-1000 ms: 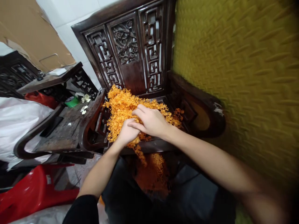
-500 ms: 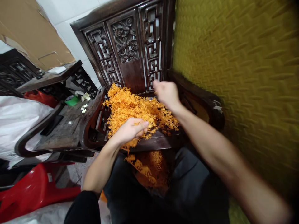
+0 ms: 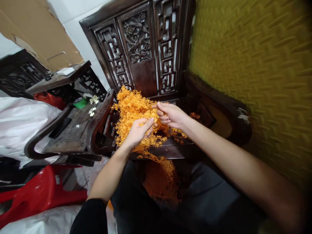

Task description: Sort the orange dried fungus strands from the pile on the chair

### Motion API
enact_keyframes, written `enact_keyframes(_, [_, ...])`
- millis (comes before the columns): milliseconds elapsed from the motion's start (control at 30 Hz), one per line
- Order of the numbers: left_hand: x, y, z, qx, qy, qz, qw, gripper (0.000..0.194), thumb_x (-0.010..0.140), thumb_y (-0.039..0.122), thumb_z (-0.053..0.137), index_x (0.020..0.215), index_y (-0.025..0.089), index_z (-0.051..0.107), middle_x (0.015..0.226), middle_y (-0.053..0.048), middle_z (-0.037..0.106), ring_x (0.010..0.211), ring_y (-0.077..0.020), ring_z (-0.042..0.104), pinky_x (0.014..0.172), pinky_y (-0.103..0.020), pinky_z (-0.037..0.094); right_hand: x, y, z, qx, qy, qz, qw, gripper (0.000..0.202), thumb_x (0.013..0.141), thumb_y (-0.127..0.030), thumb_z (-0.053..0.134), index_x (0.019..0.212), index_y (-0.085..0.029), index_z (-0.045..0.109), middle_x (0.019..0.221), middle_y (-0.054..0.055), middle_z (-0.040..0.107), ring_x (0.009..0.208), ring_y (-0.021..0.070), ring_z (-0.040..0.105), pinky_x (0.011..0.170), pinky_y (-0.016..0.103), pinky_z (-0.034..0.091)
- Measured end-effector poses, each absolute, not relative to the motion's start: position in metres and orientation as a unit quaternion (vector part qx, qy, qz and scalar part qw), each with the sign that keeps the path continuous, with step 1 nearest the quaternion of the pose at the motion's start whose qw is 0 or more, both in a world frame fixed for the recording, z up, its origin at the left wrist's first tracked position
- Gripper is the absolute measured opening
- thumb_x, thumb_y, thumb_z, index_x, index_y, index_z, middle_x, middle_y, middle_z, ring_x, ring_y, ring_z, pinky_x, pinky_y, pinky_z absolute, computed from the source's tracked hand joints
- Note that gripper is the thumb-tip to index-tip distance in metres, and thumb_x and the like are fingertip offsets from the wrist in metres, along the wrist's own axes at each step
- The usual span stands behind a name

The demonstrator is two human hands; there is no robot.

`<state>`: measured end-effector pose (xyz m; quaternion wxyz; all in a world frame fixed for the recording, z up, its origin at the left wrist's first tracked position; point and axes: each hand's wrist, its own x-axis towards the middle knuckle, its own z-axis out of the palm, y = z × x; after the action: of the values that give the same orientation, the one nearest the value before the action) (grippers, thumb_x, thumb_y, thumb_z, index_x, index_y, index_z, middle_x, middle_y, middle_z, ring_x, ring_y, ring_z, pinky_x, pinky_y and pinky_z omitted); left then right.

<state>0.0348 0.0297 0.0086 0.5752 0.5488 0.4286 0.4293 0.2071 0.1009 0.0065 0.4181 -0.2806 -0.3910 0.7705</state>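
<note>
A heap of orange plastic sprigs [image 3: 131, 107] lies on the seat of a dark carved wooden chair [image 3: 143, 78], and some strands hang over the front edge. My left hand [image 3: 140, 130] is pinched on an orange sprig above the front of the heap. Close to its right, my right hand [image 3: 169, 113] is closed, thumb against forefinger, over the heap's right side; what it grips, if anything, is too small to make out. The fingertips of both hands are near each other.
A wooden side table [image 3: 70, 133] at left bears a green tape roll [image 3: 81, 103] and small pale pieces [image 3: 92, 110]. White sacks [image 3: 21, 123] and a red plastic stool [image 3: 41, 191] stand farther left. A yellow-green textured surface [image 3: 258, 65] rises at right.
My right hand has come down and left, close beside my left hand. The hanging strands have shifted to the right, and a small orange piece now shows on the chair's right side.
</note>
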Motion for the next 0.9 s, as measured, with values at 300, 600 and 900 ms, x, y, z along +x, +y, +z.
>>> enact_keyframes(300, [0.035,0.031,0.005,0.591,0.450,0.425,0.517,0.048,0.088,0.053,0.068,0.063,0.017,0.050,0.052,0.004,0.050,0.044,-0.0056,0.042,0.048,-0.023,0.032,0.188,0.072,0.013,-0.334,-0.677,0.443,0.483,0.040,0.086,-0.059,0.070,0.090,-0.020,0.069,0.090,0.004,0.070,0.084,0.0185,0.062,0.079,0.033,0.049])
enact_keyframes(600, [0.049,0.021,0.012,0.524,0.426,0.478,0.562,0.041,0.086,0.054,0.070,0.077,0.015,0.062,0.046,0.007,0.045,0.040,-0.0059,0.035,0.045,-0.023,0.033,0.164,0.080,0.003,-0.383,-0.472,0.522,0.598,0.066,0.077,-0.079,0.064,0.058,-0.024,0.034,0.054,-0.005,0.029,0.048,0.0096,0.029,0.043,0.026,0.028])
enact_keyframes(900, [0.042,0.023,0.020,0.474,0.413,0.478,0.613,0.038,0.083,0.049,0.074,0.074,0.015,0.060,0.044,0.008,0.040,0.039,-0.0046,0.032,0.043,-0.022,0.029,0.160,0.090,-0.004,-0.359,-0.499,0.491,0.617,0.060,0.081,-0.068,0.069,0.057,-0.021,0.040,0.056,-0.005,0.030,0.052,0.0086,0.027,0.045,0.024,0.024])
